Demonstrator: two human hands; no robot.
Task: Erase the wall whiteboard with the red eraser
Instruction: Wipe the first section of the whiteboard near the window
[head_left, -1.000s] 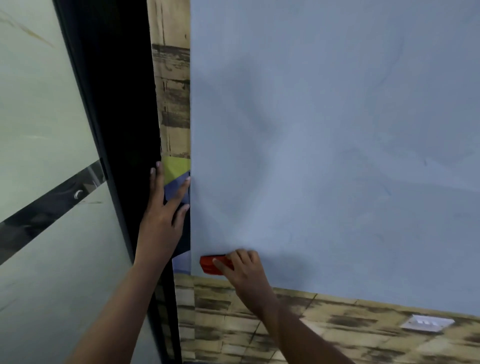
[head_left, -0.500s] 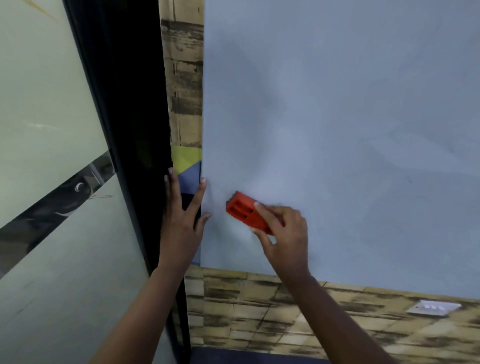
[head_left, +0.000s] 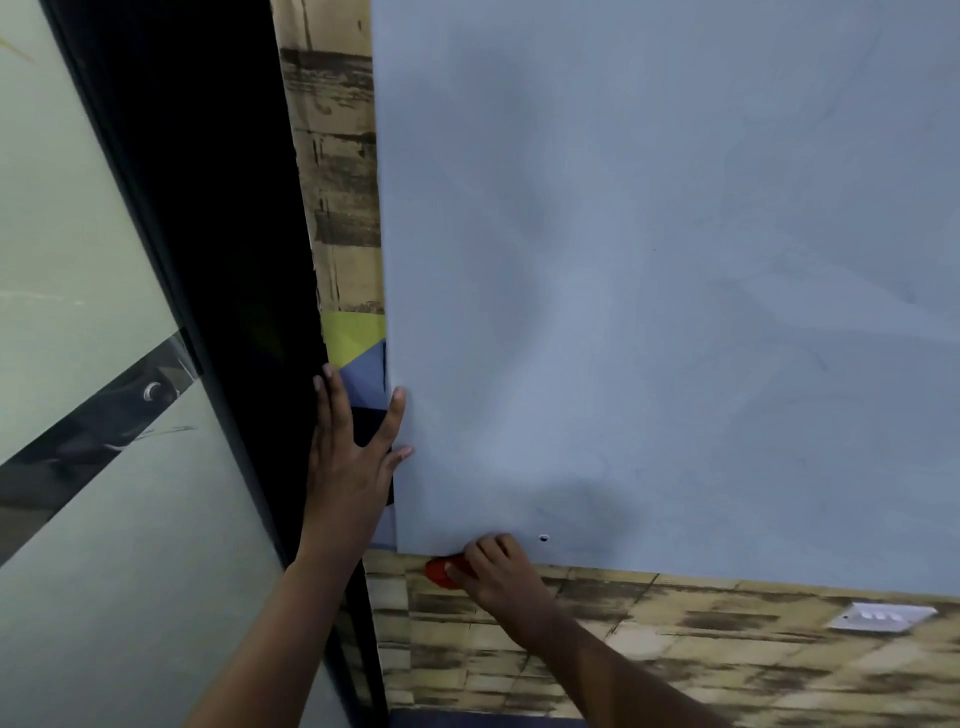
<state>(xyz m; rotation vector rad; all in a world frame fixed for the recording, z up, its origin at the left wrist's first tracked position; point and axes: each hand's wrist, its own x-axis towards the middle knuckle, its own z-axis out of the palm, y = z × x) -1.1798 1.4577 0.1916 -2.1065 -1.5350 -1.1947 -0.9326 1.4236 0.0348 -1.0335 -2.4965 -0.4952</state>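
The wall whiteboard (head_left: 649, 270) fills the upper right, pale grey-blue with faint smears. My right hand (head_left: 501, 574) grips the red eraser (head_left: 441, 571) at the board's bottom left corner, on its lower edge; only the eraser's left end shows past my fingers. My left hand (head_left: 350, 462) lies flat with straight, spread fingers against the wall at the board's left edge, thumb and forefinger touching the board.
A black door frame (head_left: 218, 260) and frosted glass panel (head_left: 78, 234) stand to the left. Brick-pattern wallpaper (head_left: 649, 654) runs below and beside the board. A white switch plate (head_left: 883, 617) sits low on the right. A small hole (head_left: 544, 538) marks the board's bottom.
My right hand swept the eraser up the board's left side, then back down to the bottom left corner. My left hand stayed flat at the board's left edge.
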